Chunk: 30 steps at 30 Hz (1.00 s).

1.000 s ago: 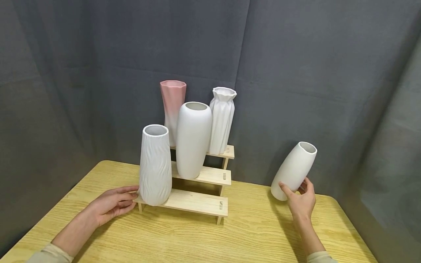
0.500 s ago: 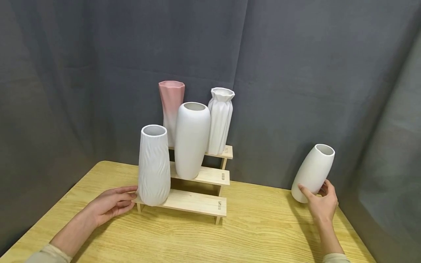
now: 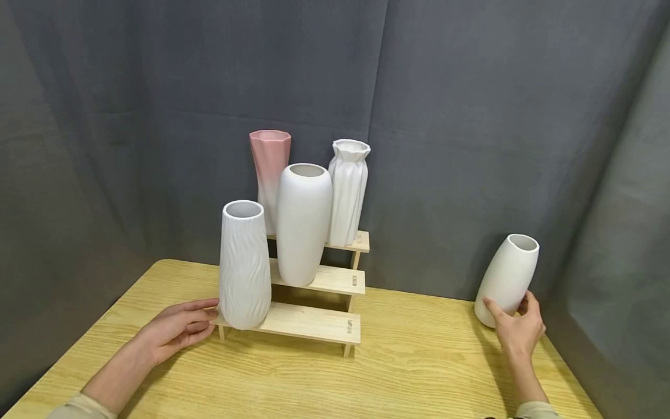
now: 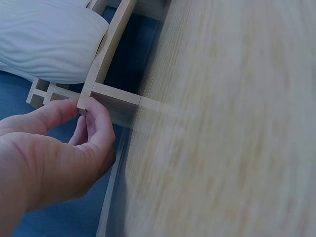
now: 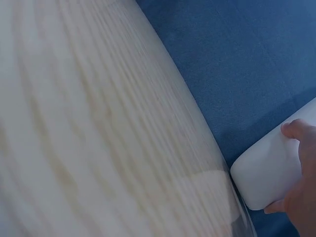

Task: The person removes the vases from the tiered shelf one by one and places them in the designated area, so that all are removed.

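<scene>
While the right hand (image 3: pixel 519 330) grips the small vase (image 3: pixel 505 278) low on its body, thumb and fingers clamped at either side, the left hand (image 3: pixel 175 330) pinches the left end of the stand (image 3: pixel 327 279). Small vase: plain white, leaning right, at the far right of the table (image 3: pixel 419 364); whether its base touches cannot be told. Stand: pale wood, three steps, left of the small vase and well apart from it. Low step (image 3: pixel 314 321): wavy vase (image 3: pixel 244 270), white, upright, at the left end, just beside the left fingers. Middle step (image 3: pixel 342 280): tall vase (image 3: pixel 303 230), smooth, white. Top step (image 3: pixel 363 244): pink vase (image 3: pixel 269 166), fading to white below, at left; pleated vase (image 3: pixel 348 195), white, at right. Grey curtain (image 3: pixel 471 116) behind.
</scene>
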Available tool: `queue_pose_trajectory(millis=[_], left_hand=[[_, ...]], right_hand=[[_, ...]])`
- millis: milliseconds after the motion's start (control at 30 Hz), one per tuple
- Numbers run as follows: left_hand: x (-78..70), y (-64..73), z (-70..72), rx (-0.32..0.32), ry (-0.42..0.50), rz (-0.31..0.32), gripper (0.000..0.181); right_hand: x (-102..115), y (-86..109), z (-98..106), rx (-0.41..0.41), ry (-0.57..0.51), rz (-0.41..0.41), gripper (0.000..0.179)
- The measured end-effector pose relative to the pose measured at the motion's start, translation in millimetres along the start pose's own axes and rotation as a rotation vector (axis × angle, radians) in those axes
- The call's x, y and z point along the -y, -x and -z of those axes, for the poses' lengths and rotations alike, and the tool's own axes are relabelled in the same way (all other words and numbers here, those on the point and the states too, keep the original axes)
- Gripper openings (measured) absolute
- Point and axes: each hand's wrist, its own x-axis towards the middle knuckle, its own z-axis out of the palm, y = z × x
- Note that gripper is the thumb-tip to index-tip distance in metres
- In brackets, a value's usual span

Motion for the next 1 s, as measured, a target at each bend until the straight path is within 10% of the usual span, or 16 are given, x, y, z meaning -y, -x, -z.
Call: queue_pose_trajectory(millis=[500, 1000], left_hand=[[6.2, 2.3, -1.8, -0.027, 0.019, 0.025, 0.052], [2.8, 2.3, 0.0, 0.025, 0.101, 0.002, 0.037]], right_hand=[[-11, 5.9, 4, 0.088, 0.047, -0.124, 0.094], [51, -9.6, 27, 0.183, 0.112, -0.152, 0.071]])
